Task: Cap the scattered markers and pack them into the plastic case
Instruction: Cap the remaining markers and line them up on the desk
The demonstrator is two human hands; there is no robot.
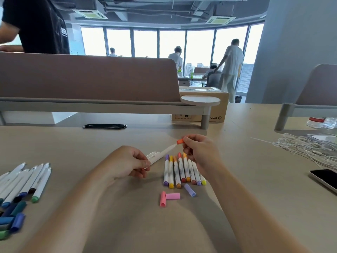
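Note:
My left hand [131, 162] grips a few white uncapped markers [160, 155], their tips pointing up and right. My right hand [199, 149] pinches an orange cap [180, 141] just beyond the tip of the longest one. A row of several capped markers [182, 170] lies on the table between my hands. Two pink caps [168, 197] and a lilac cap [189, 190] lie loose in front of that row. At the far left lie several uncapped white markers [27, 181] with blue and green caps [12, 218] beside them. No plastic case is in view.
A desk divider [87, 79] and its shelf stand across the back of the table. A cardboard box [218, 106] sits behind it. A tangle of white cables [308, 148], a water bottle [321, 122] and a phone [326, 179] lie at the right. People stand in the background.

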